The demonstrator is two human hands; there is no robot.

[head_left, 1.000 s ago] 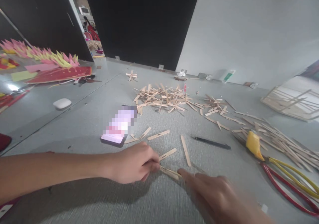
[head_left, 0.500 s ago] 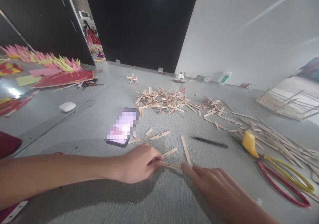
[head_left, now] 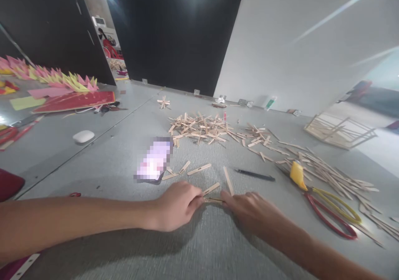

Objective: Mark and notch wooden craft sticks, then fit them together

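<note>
Between my two hands lies a slotted wooden stick [head_left: 213, 200], low over the grey surface. My left hand [head_left: 182, 205] is closed, pinching the stick's left end. My right hand [head_left: 246, 207] has its fingers drawn together at the stick's right end. Just above is another slotted stick [head_left: 211, 188], close to my left fingertips. A plain stick [head_left: 228, 181] stands at a slant above my right fingers. Farther up lie a slotted stick [head_left: 199, 169] and a few short pieces beside a phone [head_left: 154, 159] with a lit screen.
A black pen [head_left: 254, 175] and yellow-and-red scissors [head_left: 332, 213] lie right. Behind is a stick pile [head_left: 201, 126], with long thin strips [head_left: 336, 174] and a wooden frame [head_left: 339, 130] farther right. A white mouse-like object [head_left: 83, 136] and red board [head_left: 76, 101] are left.
My right hand has moved slightly up and left, its fingers now closed on the stick's right end. The held stick lies more level. The view has shifted a little.
</note>
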